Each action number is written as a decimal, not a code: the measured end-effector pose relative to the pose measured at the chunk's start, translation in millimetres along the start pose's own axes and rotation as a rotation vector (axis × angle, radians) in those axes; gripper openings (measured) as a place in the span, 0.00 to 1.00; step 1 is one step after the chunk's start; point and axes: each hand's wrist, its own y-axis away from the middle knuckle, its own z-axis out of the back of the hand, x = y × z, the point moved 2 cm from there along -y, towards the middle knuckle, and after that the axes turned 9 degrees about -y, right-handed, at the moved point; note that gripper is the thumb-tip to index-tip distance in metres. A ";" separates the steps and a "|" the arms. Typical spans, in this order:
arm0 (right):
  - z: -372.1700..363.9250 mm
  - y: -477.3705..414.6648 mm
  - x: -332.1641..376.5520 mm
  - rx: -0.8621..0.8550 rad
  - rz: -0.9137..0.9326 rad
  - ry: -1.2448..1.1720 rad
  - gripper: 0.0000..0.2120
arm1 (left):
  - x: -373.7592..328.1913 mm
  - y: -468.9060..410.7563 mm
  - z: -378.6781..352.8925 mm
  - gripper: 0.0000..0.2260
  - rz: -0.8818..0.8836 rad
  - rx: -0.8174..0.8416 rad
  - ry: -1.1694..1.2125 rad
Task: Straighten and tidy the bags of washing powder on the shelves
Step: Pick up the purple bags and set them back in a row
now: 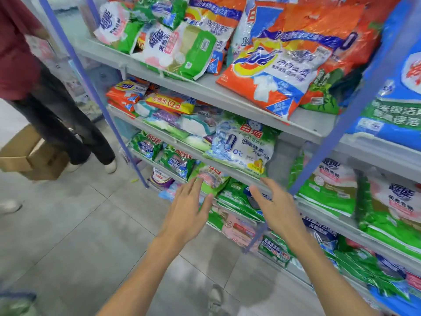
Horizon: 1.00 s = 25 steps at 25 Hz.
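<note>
Grey metal shelves (227, 96) with blue uprights hold many bags of washing powder in loose, tilted piles. A white and blue bag with a green edge (241, 144) juts over the front of the middle shelf. Above it an orange bag (268, 74) hangs over the shelf lip, left of it a white and green bag (177, 51). My left hand (186, 213) and my right hand (275, 208) are both open, fingers spread, held in front of the lower shelves just below the white and blue bag. Neither hand touches a bag.
Another person in a dark red top and black trousers (45, 106) stands at the left by the shelf end. Cardboard boxes (29, 153) lie on the grey tiled floor (91, 224) near their feet. A blue upright (337, 137) crosses the shelves at the right.
</note>
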 end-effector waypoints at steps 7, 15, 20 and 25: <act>-59.3 -79.8 24.1 0.051 -0.021 -0.044 0.31 | 51.8 -78.8 11.7 0.27 0.018 0.035 -0.055; -142.3 -164.7 63.8 -0.009 -0.091 -0.092 0.30 | 153.0 -177.0 20.6 0.26 -0.003 0.068 -0.060; -196.6 -218.2 88.8 -0.133 -0.068 -0.093 0.28 | 214.3 -243.2 25.1 0.24 -0.108 0.085 -0.039; -223.8 -251.6 86.8 -0.371 -0.143 -0.143 0.26 | 246.4 -292.9 27.7 0.23 -0.140 0.051 0.023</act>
